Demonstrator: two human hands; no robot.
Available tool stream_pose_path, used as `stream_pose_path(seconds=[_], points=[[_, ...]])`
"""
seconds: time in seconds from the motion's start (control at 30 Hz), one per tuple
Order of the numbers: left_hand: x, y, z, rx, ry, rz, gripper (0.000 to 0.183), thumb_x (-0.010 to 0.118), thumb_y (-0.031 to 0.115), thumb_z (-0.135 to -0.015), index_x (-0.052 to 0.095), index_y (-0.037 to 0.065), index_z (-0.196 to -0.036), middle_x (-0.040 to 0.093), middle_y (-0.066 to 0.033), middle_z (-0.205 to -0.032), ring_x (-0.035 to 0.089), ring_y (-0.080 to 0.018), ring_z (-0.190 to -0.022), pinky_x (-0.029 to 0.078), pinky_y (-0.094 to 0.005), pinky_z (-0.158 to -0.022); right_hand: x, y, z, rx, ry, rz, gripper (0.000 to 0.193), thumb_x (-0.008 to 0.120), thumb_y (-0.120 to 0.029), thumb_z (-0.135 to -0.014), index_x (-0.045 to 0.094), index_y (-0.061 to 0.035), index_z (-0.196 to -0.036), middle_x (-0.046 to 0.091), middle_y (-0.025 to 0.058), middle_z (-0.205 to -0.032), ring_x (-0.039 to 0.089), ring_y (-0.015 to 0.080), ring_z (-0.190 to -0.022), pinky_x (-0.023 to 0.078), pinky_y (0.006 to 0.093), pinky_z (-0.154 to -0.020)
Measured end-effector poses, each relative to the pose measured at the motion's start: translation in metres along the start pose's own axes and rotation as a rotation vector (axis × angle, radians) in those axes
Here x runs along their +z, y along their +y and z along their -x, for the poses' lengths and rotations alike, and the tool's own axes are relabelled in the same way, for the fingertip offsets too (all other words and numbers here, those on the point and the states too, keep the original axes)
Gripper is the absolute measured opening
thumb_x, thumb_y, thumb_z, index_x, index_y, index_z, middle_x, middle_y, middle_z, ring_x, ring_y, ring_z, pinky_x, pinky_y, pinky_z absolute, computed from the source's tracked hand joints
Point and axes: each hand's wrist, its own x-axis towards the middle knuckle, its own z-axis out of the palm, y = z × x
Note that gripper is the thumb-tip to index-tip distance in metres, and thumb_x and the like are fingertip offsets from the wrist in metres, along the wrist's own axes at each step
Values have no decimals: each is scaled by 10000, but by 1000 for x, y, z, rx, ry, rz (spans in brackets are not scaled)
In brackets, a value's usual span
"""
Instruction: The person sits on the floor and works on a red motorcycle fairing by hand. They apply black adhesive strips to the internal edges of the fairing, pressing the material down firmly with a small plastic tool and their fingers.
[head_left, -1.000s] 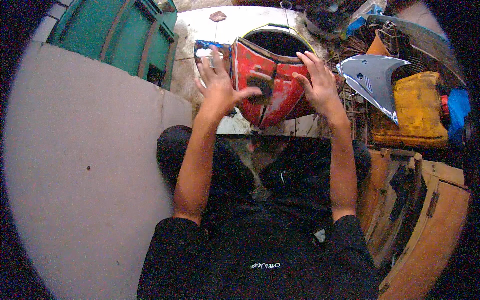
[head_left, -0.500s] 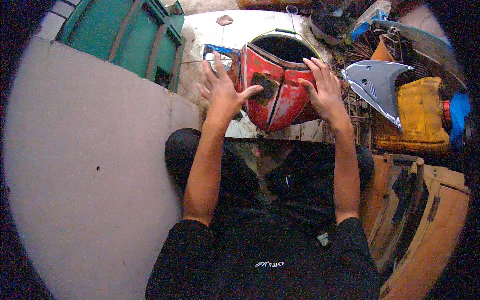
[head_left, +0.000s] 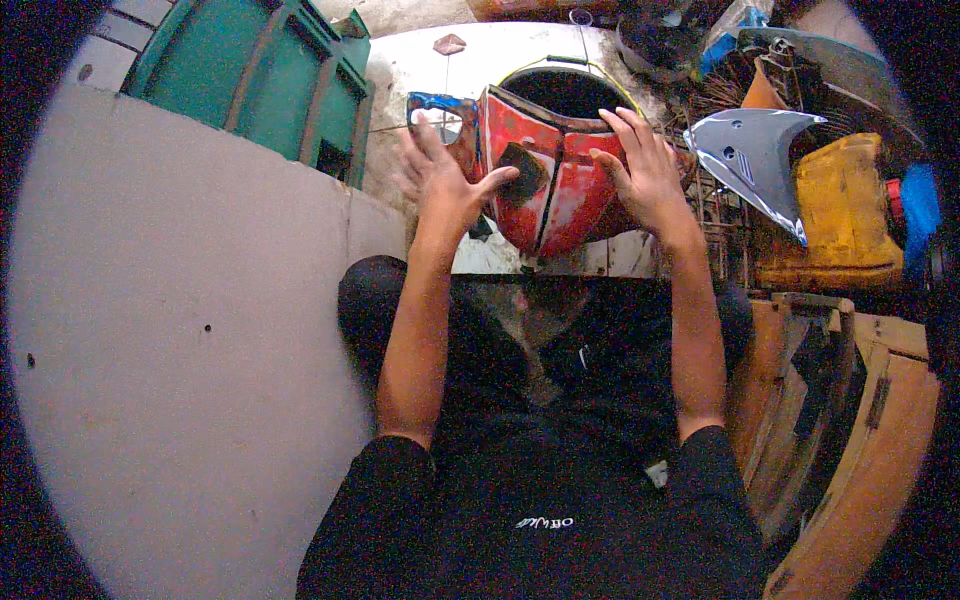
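A red motorcycle fairing panel [head_left: 578, 190], with scuffed paint and a dark seam down its middle, stands against a black bucket [head_left: 575, 95] with a yellowish rim. My left hand [head_left: 445, 185] is open at the panel's left side, its fingers spread and blurred. Its thumb points to a small dark piece or patch [head_left: 521, 170] on the red face; I cannot tell which it is. On the panel's right side lies my right hand [head_left: 648, 180], fingers stretched toward the top edge and thumb apart on the face. A blue-edged part [head_left: 442, 101] shows behind my left fingers.
To the right are a grey fairing piece [head_left: 752, 150], a yellow jerrycan [head_left: 845, 215] and wooden boards [head_left: 860, 440]. A pale wall [head_left: 190, 330] bounds the left, with a green cabinet [head_left: 210, 75] beyond. A brownish scrap [head_left: 450, 44] lies on the white tiles [head_left: 400, 60].
My left fingers have drawn a little closer together and blur with motion. The dark area by the left thumb looks different in shape. The right hand stays at the panel; the view has shifted slightly.
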Motion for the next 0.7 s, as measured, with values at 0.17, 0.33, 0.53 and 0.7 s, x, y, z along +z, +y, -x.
stream_pose_path(seconds=[0.17,0.33,0.53,0.7], points=[[-4,16,20,78,-246,-172,1385,855,616,-544,55,71,-1534,33,-326,-1535,142,-529,-1403,184,-639,-1111,-2,3,1,-11,26,15,616,430,-574,-955,433,-170,-1420,451,142,-1414,459,346,-1282,358,494,-1053],[-1,7,20,84,24,73,1046,863,454,-658,278,61,-1432,236,-304,-1426,285,-482,-1314,308,-527,-1078,1,3,0,-24,37,-4,616,440,-574,-951,436,-168,-1415,458,139,-1408,464,345,-1275,365,500,-1041],[16,21,33,243,87,249,271,723,207,-846,597,82,-1051,590,-67,-970,558,-283,-923,389,-418,-809,-2,0,0,10,-1,-1,616,412,-558,-970,422,-155,-1436,420,132,-1446,416,335,-1315,294,478,-1093],[23,20,43,222,59,388,163,676,87,-848,599,62,-989,577,-108,-961,558,-303,-878,413,-396,-788,3,3,-1,-42,68,39,620,445,-577,-945,439,-168,-1411,468,133,-1396,474,331,-1260,373,498,-1029]])
